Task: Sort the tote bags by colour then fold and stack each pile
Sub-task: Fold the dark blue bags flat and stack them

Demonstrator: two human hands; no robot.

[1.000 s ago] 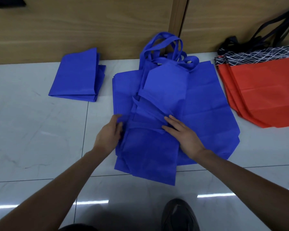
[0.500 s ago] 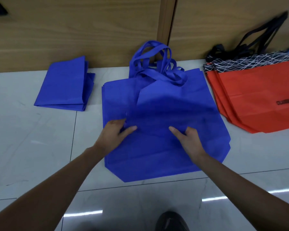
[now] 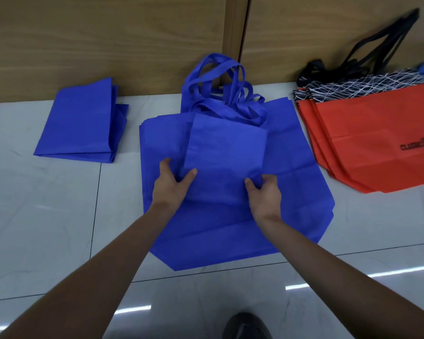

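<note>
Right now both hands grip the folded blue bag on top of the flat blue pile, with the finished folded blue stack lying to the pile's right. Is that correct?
No. The head view shows the folded blue stack lying to the left of the flat blue pile; the orange bags lie on its right. The left hand and right hand do grip the folded blue bag.

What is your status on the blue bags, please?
Left hand, right hand: both grip folded blue bag. Bag rests on unfolded blue pile. Nothing blocking.
</note>
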